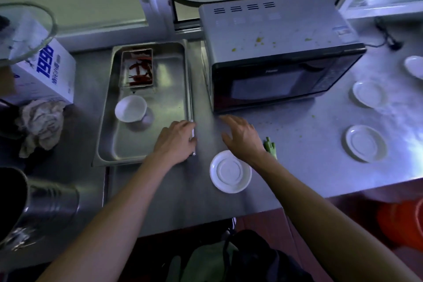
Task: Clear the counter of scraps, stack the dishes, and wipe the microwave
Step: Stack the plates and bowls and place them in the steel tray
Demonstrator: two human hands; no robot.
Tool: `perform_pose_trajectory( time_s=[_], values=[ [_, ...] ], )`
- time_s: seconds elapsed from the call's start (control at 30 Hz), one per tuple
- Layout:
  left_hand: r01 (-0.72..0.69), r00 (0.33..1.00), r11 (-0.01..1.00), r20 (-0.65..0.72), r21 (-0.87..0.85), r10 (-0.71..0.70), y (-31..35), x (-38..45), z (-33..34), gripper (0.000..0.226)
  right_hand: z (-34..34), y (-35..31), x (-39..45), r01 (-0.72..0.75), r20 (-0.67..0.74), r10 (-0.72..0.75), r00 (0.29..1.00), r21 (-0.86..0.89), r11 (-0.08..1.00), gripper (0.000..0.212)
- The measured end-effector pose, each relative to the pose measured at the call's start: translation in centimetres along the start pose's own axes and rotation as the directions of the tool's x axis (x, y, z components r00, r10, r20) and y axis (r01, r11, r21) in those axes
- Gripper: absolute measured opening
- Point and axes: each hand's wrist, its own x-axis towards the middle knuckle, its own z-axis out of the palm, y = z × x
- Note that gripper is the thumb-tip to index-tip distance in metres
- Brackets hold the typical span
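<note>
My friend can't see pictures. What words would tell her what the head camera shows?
Two bare hands reach over a steel counter: the left hand grips the rim of a metal tray, and the right hand hovers open in front of a crumb-speckled microwave. A white bowl sits in the tray, and white saucers dot the counter.

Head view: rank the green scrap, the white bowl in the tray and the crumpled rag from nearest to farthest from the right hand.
From the right hand:
1. Green scrap, just right of the wrist.
2. White bowl, in the tray to the left, beyond the left hand.
3. Crumpled rag, far left, past the tray.
</note>
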Motion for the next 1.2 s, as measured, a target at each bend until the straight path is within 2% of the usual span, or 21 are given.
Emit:
perform_pose_trajectory(
  time_s=[0.27,0.4,0.7,1.0,1.2],
  values=[
    [-0.169,0.986,0.984,-0.01,-0.059,0.169,3.3,-1.4,1.3,0.049,-1.8,2.0,-7.1,-0.183,-0.061,0.18,0.982,-0.056,0.982,0.053],
    [-0.236,0.97,0.971,0.047,-0.043,0.238,5.5,-2.4,2.4,0.049,-2.8,3.0,-10.6,-0.255,-0.124,0.249,0.961,-0.036,0.966,0.057],
    [-0.466,0.882,0.884,0.065,-0.021,0.467,14.2,-2.5,3.4,0.048,-6.1,7.1,-18.2,-0.453,-0.223,0.432,0.874,-0.047,0.89,0.058],
    [-0.614,0.785,0.789,0.137,0.036,0.604,28.1,-1.4,6.2,0.049,-10.1,15.6,-27.4,-0.629,-0.28,0.624,0.729,0.086,0.773,0.056],
    [-0.689,0.717,0.723,0.2,0.055,0.668,38.6,-1.1,8.8,0.049,-13.0,22.8,-32.0,-0.676,-0.311,0.688,0.656,0.162,0.719,0.055]
  ],
)
